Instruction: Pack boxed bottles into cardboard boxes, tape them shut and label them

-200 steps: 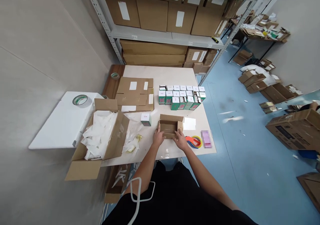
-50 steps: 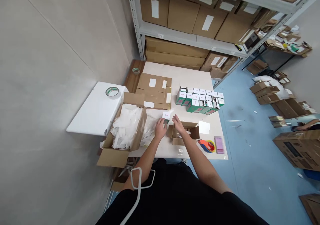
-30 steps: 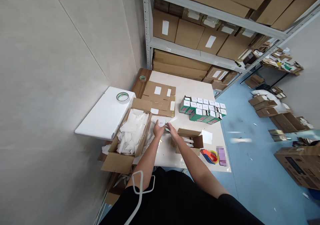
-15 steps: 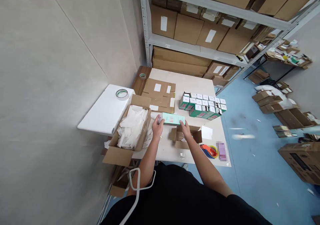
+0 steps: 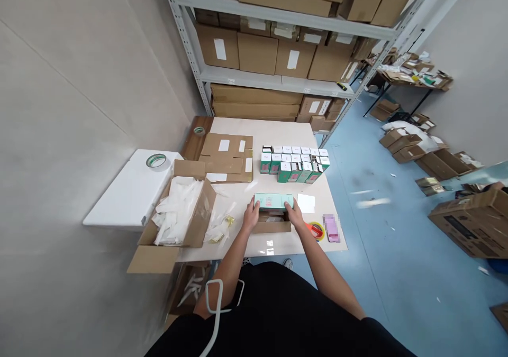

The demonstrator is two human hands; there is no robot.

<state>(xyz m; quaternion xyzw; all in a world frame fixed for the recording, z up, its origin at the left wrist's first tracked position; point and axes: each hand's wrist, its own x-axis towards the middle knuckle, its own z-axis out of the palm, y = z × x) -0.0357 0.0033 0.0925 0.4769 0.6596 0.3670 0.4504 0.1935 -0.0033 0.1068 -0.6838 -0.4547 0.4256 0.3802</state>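
A pale green product box (image 5: 273, 201) lies level between my hands, above and partly over an open cardboard carton (image 5: 272, 226) on the table. My left hand (image 5: 251, 215) grips its left end and my right hand (image 5: 293, 212) its right end, thumbs on the near side. The fingers behind the box are hidden. Beyond it stand rows of green boxes with white tops (image 5: 294, 165). A white sheet of paper (image 5: 306, 203) lies just right of the held box.
On the left stands an open carton (image 5: 191, 225) filled with white packing material. Flattened cardboard (image 5: 226, 158) lies at the table's back left. A tape roll (image 5: 156, 160) rests on a white surface. Right of my hand are a yellow tape ring (image 5: 317, 231) and a purple item (image 5: 330, 228). Shelving (image 5: 257, 76) stands behind.
The green box has come level, and both hands have moved it over the open carton. The camera view has turned to the right.
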